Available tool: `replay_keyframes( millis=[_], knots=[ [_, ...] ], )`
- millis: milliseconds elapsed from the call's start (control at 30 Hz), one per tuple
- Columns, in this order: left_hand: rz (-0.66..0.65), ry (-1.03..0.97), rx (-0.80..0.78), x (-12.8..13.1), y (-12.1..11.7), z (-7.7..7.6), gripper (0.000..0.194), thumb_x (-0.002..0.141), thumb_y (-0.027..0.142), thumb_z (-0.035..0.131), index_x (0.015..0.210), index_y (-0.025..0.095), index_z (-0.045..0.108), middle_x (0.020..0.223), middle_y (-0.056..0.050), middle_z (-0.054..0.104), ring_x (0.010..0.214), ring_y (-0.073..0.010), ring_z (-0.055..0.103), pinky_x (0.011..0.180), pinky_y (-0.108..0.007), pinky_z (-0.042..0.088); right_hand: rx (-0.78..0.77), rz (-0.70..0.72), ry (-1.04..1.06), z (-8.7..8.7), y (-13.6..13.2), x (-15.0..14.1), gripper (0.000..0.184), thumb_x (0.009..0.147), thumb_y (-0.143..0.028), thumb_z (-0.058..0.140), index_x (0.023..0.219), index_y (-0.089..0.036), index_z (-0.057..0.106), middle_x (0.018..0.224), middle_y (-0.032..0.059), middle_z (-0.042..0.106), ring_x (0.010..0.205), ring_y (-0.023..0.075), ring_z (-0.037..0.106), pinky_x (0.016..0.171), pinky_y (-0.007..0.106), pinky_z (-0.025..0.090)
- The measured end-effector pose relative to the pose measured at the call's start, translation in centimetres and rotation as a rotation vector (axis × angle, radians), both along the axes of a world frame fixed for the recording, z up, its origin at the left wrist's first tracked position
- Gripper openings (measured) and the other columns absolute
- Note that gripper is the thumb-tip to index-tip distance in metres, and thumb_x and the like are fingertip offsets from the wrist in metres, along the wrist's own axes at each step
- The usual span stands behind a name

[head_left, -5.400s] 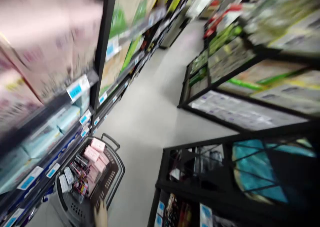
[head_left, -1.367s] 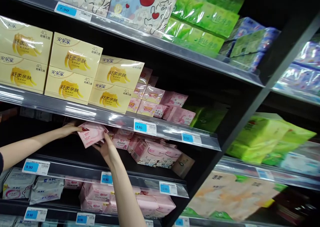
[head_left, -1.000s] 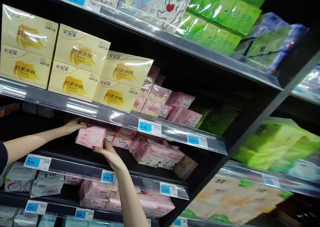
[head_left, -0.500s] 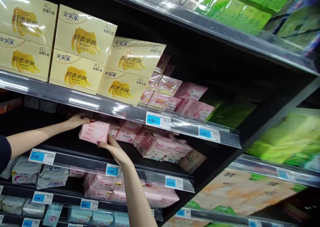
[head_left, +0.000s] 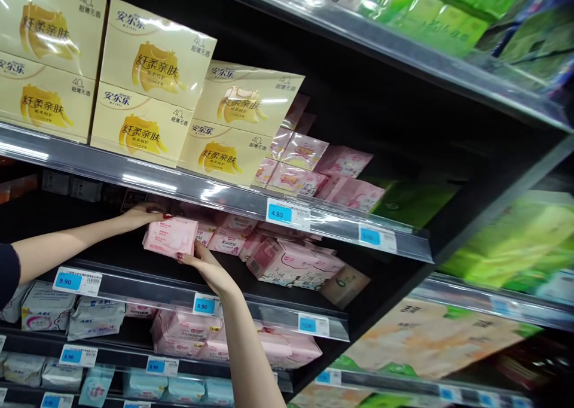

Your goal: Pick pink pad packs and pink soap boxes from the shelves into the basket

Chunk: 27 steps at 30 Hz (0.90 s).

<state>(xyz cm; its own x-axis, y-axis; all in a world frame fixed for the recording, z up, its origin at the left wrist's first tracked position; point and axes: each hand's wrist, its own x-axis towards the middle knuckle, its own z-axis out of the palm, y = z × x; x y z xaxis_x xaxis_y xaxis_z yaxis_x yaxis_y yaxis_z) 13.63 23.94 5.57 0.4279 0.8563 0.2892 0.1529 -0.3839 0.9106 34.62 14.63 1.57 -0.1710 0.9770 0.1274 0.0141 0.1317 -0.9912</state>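
Observation:
A pink pack of sanitary pads (head_left: 171, 236) is held between my two hands over the front of a middle shelf. My left hand (head_left: 146, 213) grips its upper left, the thumb on the top edge and the other fingers partly hidden behind it. Round the lower right corner closes my right hand (head_left: 204, 263), its thumb on the front face. Just right of the held pack stand similar pink packs (head_left: 226, 240). Farther along are larger pink and white packs (head_left: 287, 263) and a brown box (head_left: 345, 285).
Overhead runs a shelf edge (head_left: 147, 183) carrying yellow boxes (head_left: 152, 67) and small pink packs. Below is the middle shelf's lip (head_left: 147, 297) with price tags. Lower shelves hold grey-white packs (head_left: 96, 318) and pink packs (head_left: 188, 333). Green packages (head_left: 511, 240) fill the shelving at right.
The camera view has shifted slightly, so the shelves sit a little differently in the picture. Both hands keep hold of the pink pack in nearly the same place.

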Motion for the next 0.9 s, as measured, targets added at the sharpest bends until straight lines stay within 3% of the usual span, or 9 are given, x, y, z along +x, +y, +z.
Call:
replay_keyframes(
  millis=[433, 667, 900],
  knots=[
    [0.011, 0.009, 0.010, 0.2, 1.2, -1.0, 0.062, 0.056, 0.062, 0.073, 0.096, 0.015, 0.070, 0.105, -0.009, 0.072, 0.107, -0.0306, 0.063, 0.090, -0.035, 0.047, -0.019, -0.002, 0.027, 0.0, -0.1, -0.1, 0.045, 0.061, -0.028, 0.083, 0.102, -0.021, 0.066, 0.117, 0.0053, 0.070, 0.112, 0.0266, 0.061, 0.108, 0.043, 0.040],
    [0.006, 0.010, 0.018, 0.2, 1.6, -1.2, 0.063, 0.055, 0.062, 0.073, 0.097, 0.015, 0.070, 0.104, -0.009, 0.073, 0.106, -0.0313, 0.063, 0.089, -0.035, 0.047, 0.004, 0.005, 0.022, 0.0, 0.0, 0.0, 0.043, 0.062, -0.028, 0.083, 0.101, -0.021, 0.067, 0.101, 0.0039, 0.073, 0.109, 0.0268, 0.062, 0.107, 0.044, 0.040],
    [-0.016, -0.003, 0.000, -0.1, 1.0, -0.8, 0.064, 0.056, 0.063, 0.074, 0.097, 0.014, 0.070, 0.104, -0.010, 0.072, 0.108, -0.0324, 0.062, 0.091, -0.037, 0.046, -0.014, 0.002, 0.023, 0.0, 0.0, -0.1, 0.045, 0.061, -0.028, 0.083, 0.101, -0.021, 0.066, 0.112, 0.0054, 0.071, 0.110, 0.0267, 0.061, 0.107, 0.044, 0.040]
  ],
)
